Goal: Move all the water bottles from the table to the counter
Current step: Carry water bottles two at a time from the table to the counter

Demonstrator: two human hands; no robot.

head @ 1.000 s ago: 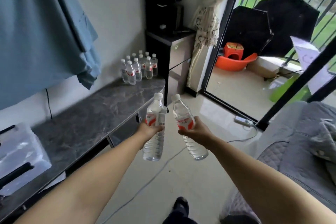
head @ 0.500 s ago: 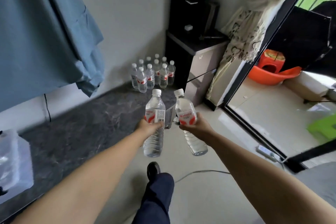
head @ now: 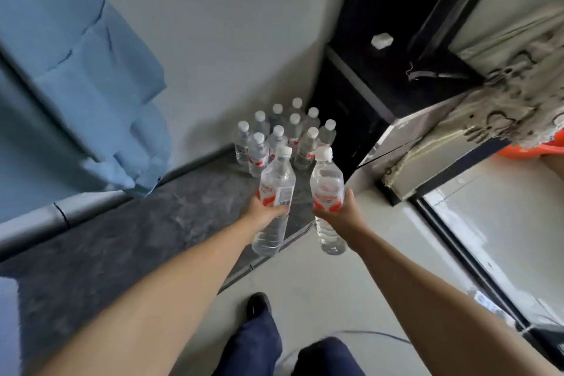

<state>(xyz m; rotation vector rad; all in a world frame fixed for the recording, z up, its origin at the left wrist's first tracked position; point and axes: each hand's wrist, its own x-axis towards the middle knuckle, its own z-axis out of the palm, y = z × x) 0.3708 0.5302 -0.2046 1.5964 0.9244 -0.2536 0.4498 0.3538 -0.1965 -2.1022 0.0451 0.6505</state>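
Note:
My left hand [head: 265, 213] grips a clear water bottle [head: 274, 189] with a white cap and a red-and-white label, held upright above the right end of the dark marbled counter [head: 146, 241]. My right hand [head: 341, 215] grips a second water bottle [head: 327, 186] of the same kind, just past the counter's right corner, over the floor. Several more water bottles [head: 283, 137] stand clustered at the counter's far right end against the wall, a short way beyond the two held bottles.
A black cabinet [head: 360, 107] with a black appliance on top stands right of the bottle cluster. Blue cloth [head: 76, 85] hangs over the wall at left. A patterned curtain [head: 503, 101] and glass door frame are at right. My legs and shoe [head: 259, 305] are below.
I have walked closer to the counter's far end; the bottle cluster now lies just beyond the two bottles I hold. The view has tilted downward. Both hands keep their bottles.

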